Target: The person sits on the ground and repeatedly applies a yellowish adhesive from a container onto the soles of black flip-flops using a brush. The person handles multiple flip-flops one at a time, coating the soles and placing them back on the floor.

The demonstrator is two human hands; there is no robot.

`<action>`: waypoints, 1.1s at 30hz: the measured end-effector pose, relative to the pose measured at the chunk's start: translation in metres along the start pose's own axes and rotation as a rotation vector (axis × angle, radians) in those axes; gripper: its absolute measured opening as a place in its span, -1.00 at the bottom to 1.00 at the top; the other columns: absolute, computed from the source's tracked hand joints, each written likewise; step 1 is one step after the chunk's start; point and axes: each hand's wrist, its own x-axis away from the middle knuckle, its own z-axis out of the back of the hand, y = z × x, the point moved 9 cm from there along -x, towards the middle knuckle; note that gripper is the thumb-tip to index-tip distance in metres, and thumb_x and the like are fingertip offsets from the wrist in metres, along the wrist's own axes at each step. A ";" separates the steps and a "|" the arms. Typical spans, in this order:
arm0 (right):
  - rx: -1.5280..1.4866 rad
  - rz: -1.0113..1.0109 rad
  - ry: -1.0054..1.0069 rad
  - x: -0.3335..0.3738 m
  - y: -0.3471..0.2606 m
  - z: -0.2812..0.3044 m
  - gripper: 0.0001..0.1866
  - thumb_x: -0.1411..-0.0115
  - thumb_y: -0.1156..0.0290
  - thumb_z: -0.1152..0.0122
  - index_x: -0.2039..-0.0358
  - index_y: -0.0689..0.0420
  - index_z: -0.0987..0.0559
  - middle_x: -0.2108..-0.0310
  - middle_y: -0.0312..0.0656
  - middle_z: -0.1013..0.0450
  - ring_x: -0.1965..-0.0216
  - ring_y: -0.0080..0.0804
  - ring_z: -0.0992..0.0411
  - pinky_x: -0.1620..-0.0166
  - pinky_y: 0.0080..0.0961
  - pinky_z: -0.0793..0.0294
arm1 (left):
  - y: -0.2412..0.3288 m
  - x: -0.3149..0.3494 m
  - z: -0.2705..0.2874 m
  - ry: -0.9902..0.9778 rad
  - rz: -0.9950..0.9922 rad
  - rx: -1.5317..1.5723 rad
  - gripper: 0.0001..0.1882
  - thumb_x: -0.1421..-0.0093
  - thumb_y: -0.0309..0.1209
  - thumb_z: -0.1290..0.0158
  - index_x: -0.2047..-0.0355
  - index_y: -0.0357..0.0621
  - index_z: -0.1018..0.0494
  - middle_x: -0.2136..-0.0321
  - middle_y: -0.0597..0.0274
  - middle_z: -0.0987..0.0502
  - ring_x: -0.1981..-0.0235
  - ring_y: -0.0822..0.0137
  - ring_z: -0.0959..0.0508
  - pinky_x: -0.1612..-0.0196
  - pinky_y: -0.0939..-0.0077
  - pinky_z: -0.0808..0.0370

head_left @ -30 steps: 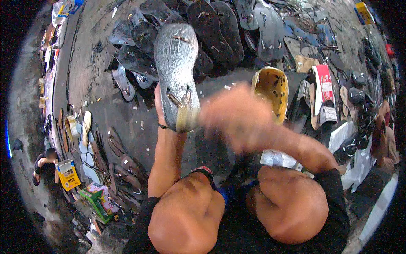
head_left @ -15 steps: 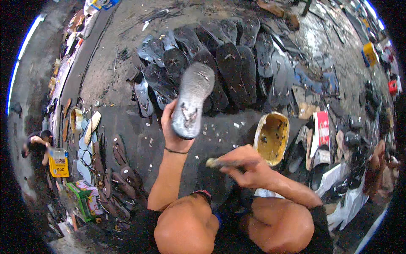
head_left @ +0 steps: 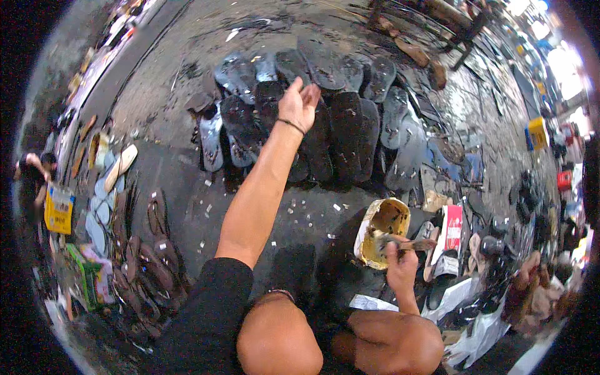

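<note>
My left hand (head_left: 300,106) reaches far forward over the rows of dark shoe soles (head_left: 345,134). Its fingers are somewhat blurred but look apart, with nothing seen between them. A grey sole (head_left: 325,69) lies just beyond the fingertips. Closer to me, my right hand (head_left: 402,269) grips a brush (head_left: 406,244) by its handle, fingers closed around it. The bristle end is over the near part of a pale oblong tub (head_left: 360,240), whose inside is coated yellow with dark specks. Whether the bristles touch the contents, I cannot tell.
Brown sandals (head_left: 164,253) and light-blue soles (head_left: 97,219) lie to the left, near a green box (head_left: 84,275). A red and white box (head_left: 452,228) stands right of the tub, among footwear and plastic sheets. Another person (head_left: 37,175) is at the far left, by a yellow packet (head_left: 59,209).
My left hand has moved forward to the sole rows and no longer holds up the sole. My right hand has carried the brush right, to the tub. The view has shifted.
</note>
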 end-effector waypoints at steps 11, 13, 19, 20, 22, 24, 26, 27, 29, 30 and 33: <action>0.449 0.151 0.233 -0.033 0.048 0.037 -0.63 -0.28 0.21 -0.25 0.19 0.35 -0.60 0.21 0.14 -0.56 0.19 0.03 -0.52 0.04 -0.15 -0.48 | 0.060 0.338 0.197 0.489 -0.492 -1.333 -0.52 -0.26 -0.33 -0.20 -0.12 -0.26 -0.38 0.00 0.09 -0.56 -0.06 0.22 -0.54 -0.15 0.31 -0.45; 0.293 0.226 0.382 -0.005 0.009 0.073 -0.59 -0.32 0.20 -0.21 0.16 0.40 -0.56 0.23 0.20 -0.55 0.19 0.11 -0.53 0.09 -0.18 -0.50 | 0.137 0.355 0.229 0.745 -0.662 -1.362 -0.45 -0.21 -0.39 -0.20 -0.18 -0.26 -0.33 -0.12 -0.01 -0.46 -0.17 0.09 -0.44 -0.27 0.21 -0.32; 0.525 0.025 -0.046 0.028 0.068 0.058 -0.71 -0.21 0.31 -0.22 0.18 0.27 -0.61 0.21 0.14 -0.57 0.14 0.19 -0.51 0.04 -0.07 -0.46 | 0.292 0.346 0.344 0.973 -0.227 -1.695 -0.39 -0.02 -0.30 -0.35 -0.06 -0.26 -0.43 0.22 0.13 -0.59 0.23 0.28 -0.57 0.07 0.31 -0.50; 0.479 -0.048 0.037 0.031 0.061 0.074 -0.72 -0.21 0.30 -0.23 0.21 0.28 -0.62 0.22 0.12 -0.57 0.14 0.15 -0.52 0.04 -0.10 -0.46 | 0.250 0.324 0.289 0.906 -0.376 -1.804 -0.43 -0.01 -0.31 -0.35 -0.02 -0.23 -0.47 0.29 0.22 -0.61 0.34 0.35 -0.57 0.16 0.36 -0.52; 0.794 -0.253 -0.413 0.056 0.071 0.057 -0.71 -0.22 0.27 -0.24 0.22 0.27 -0.62 0.19 0.07 -0.58 0.14 -0.02 -0.53 0.02 -0.14 -0.46 | 0.196 0.324 0.217 0.611 -0.340 -1.649 -0.44 -0.02 -0.34 -0.34 -0.05 -0.17 -0.47 0.26 0.26 -0.61 0.35 0.39 -0.54 0.17 0.43 -0.52; 0.594 -0.550 -0.641 0.073 0.087 0.069 -0.69 -0.23 0.26 -0.24 0.18 0.26 -0.63 0.19 -0.01 -0.59 0.10 -0.22 -0.53 -0.03 -0.20 -0.45 | 0.075 0.321 0.126 0.220 -0.103 -1.553 -0.45 -0.03 -0.35 -0.36 -0.03 -0.17 -0.46 0.16 0.25 -0.60 0.22 0.39 -0.57 0.13 0.49 -0.54; 0.276 -0.347 -0.296 0.048 0.081 0.071 -0.70 -0.30 0.30 -0.19 0.08 0.25 -0.60 0.14 -0.09 -0.58 0.09 -0.29 -0.53 -0.02 -0.21 -0.48 | -0.012 0.341 0.124 -0.046 0.030 -1.370 -0.34 -0.04 -0.25 -0.37 -0.14 -0.15 -0.43 -0.13 0.05 -0.47 -0.14 0.20 -0.48 -0.14 0.32 -0.46; -0.167 -0.351 -0.287 0.036 0.052 0.050 -0.69 -0.34 0.28 -0.15 0.01 0.20 -0.55 0.10 -0.16 -0.56 0.06 -0.32 -0.52 -0.02 -0.24 -0.49 | -0.047 0.347 0.131 -0.175 0.005 -1.594 -0.28 -0.06 -0.16 -0.34 -0.21 -0.08 -0.38 -0.27 -0.01 -0.29 -0.29 0.10 -0.28 -0.27 0.19 -0.30; -0.779 -0.360 -0.233 0.012 0.004 0.024 -0.66 -0.41 0.26 -0.08 -0.10 0.14 -0.47 0.01 -0.21 -0.51 0.02 -0.35 -0.51 -0.04 -0.26 -0.50 | -0.094 0.342 0.132 -0.377 -0.058 -1.921 -0.19 -0.11 -0.01 -0.26 -0.32 0.04 -0.29 -0.43 -0.05 -0.02 -0.46 -0.04 0.01 -0.41 0.03 -0.03; -0.963 -0.375 -0.215 0.002 -0.006 0.018 -0.65 -0.42 0.27 -0.05 -0.14 0.13 -0.44 -0.04 -0.20 -0.49 -0.01 -0.36 -0.50 -0.07 -0.25 -0.51 | -0.105 0.334 0.127 -0.430 -0.098 -2.043 -0.17 -0.12 0.05 -0.22 -0.36 0.10 -0.25 -0.46 -0.04 0.07 -0.48 -0.07 0.10 -0.44 -0.01 0.08; -1.033 -0.330 -0.254 -0.018 -0.030 0.014 -0.67 -0.40 0.34 -0.10 -0.11 0.19 -0.45 0.00 -0.18 -0.51 0.00 -0.29 -0.50 0.00 -0.24 -0.54 | -0.132 0.313 0.092 -0.504 -0.081 -2.225 -0.17 -0.19 0.17 -0.07 -0.40 0.18 -0.18 -0.48 -0.01 0.12 -0.45 -0.14 0.05 -0.43 -0.08 0.13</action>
